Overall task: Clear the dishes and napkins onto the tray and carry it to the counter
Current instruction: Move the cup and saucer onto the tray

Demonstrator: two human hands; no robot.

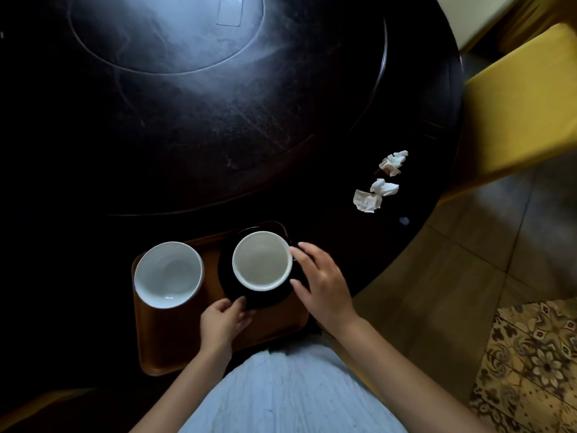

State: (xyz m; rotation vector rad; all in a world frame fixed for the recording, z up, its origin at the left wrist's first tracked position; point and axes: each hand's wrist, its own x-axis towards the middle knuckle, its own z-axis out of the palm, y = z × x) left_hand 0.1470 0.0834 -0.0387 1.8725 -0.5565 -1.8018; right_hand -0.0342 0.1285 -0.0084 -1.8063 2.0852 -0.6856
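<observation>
Head view: a brown tray sits at the near edge of a dark round table, low and left of centre in the frame. On its left part stands a white bowl. On its right part lies a black plate with a white cup on top of it. The left hand pinches the plate's near rim, thumb on top. The right hand is beside the cup's right side, its grip spread, fingertips touching or just off the rim; I cannot tell which. Two crumpled white napkins lie on the table at centre right, well apart from the tray. A yellow chair stands at the upper right.
</observation>
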